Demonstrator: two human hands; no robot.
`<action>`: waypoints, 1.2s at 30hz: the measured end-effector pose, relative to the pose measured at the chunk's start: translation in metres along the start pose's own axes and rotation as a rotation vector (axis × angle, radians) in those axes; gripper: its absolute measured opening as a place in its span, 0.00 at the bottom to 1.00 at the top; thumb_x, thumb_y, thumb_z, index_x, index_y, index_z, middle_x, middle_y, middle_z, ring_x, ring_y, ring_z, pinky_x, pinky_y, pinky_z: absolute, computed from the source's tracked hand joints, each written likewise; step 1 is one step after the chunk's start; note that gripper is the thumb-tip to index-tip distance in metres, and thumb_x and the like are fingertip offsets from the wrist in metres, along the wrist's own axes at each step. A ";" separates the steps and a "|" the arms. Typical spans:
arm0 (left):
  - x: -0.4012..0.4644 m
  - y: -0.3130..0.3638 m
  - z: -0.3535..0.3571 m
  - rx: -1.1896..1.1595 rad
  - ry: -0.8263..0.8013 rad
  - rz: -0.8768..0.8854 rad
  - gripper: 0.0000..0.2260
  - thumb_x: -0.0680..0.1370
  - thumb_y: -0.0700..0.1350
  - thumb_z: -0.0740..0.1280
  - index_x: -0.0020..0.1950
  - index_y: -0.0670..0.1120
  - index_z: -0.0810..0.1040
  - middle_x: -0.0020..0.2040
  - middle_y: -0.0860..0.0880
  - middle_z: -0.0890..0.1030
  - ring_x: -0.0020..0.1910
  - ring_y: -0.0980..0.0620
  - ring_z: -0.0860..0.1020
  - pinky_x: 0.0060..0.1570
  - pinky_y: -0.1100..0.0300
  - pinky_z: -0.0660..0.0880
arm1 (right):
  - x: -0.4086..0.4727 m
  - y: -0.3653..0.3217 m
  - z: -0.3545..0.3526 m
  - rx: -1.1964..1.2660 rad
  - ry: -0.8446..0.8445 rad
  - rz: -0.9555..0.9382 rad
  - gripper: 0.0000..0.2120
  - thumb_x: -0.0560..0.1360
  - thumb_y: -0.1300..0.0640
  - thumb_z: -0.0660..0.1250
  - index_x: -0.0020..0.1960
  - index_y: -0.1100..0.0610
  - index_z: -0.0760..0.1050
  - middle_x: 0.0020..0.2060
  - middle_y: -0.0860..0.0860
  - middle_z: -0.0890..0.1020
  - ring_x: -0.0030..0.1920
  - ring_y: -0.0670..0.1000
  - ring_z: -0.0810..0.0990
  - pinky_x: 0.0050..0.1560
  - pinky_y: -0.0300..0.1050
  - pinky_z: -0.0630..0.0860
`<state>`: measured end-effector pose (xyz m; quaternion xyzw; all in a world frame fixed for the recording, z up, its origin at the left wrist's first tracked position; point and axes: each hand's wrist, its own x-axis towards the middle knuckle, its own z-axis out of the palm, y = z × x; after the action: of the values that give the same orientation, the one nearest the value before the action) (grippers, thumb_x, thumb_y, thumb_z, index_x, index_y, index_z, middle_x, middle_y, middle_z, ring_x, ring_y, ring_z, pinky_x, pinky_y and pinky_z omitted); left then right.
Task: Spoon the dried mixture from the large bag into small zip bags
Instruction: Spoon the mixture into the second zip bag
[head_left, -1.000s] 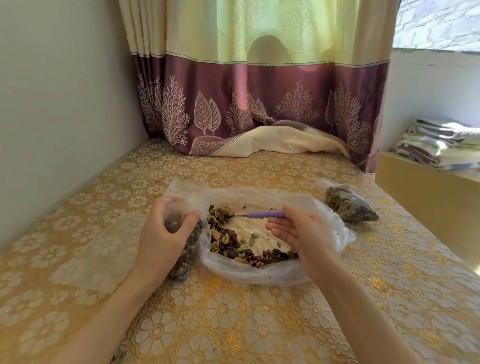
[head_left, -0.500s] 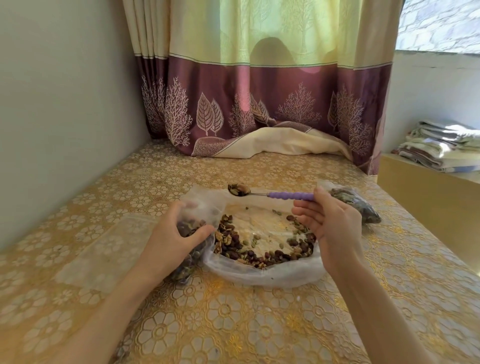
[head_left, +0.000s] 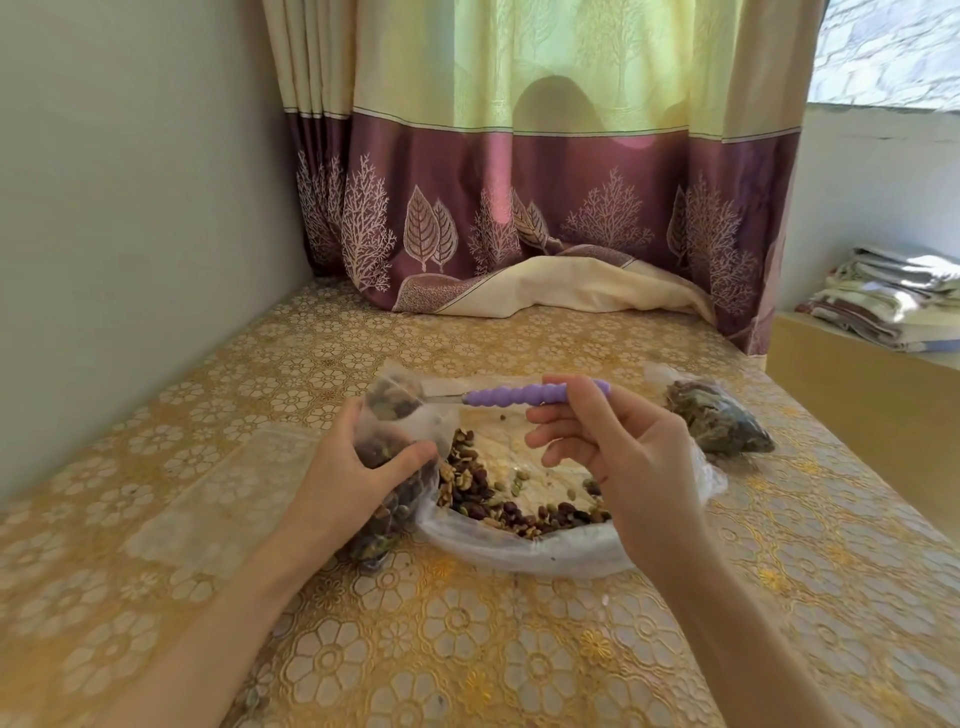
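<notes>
With no writing legible, spoon (head_left: 519, 395) inside small zip bag (head_left: 395, 457)

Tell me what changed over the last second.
The right hand lifted the purple-handled spoon out of the large bag and carried it left; its bowl now sits in the mouth of the small zip bag. The left hand still grips that bag. The filled bag at right stayed put.
</notes>
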<state>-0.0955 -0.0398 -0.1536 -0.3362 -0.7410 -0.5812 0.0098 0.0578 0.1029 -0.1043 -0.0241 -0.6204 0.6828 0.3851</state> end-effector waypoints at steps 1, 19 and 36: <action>-0.001 0.001 0.000 -0.022 0.015 0.007 0.18 0.64 0.52 0.74 0.48 0.60 0.69 0.41 0.67 0.80 0.40 0.77 0.74 0.36 0.81 0.67 | 0.000 0.001 0.000 0.004 -0.025 -0.010 0.10 0.73 0.55 0.65 0.43 0.59 0.83 0.35 0.58 0.84 0.34 0.52 0.82 0.33 0.39 0.78; 0.000 -0.001 -0.006 -0.188 0.191 0.008 0.06 0.70 0.54 0.70 0.45 0.57 0.78 0.44 0.55 0.82 0.40 0.51 0.80 0.37 0.57 0.78 | 0.010 0.003 -0.023 0.099 0.259 0.027 0.14 0.79 0.56 0.62 0.40 0.56 0.82 0.34 0.53 0.83 0.33 0.48 0.79 0.34 0.37 0.76; 0.004 -0.006 -0.012 -0.153 0.254 0.026 0.05 0.72 0.54 0.68 0.44 0.54 0.78 0.42 0.60 0.81 0.39 0.64 0.78 0.41 0.61 0.71 | 0.016 0.030 -0.031 -0.317 0.196 0.168 0.12 0.80 0.60 0.61 0.41 0.59 0.80 0.32 0.52 0.81 0.32 0.48 0.78 0.31 0.38 0.75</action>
<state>-0.1056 -0.0489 -0.1533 -0.2695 -0.6828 -0.6737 0.0854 0.0477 0.1398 -0.1301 -0.2023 -0.6755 0.6006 0.3769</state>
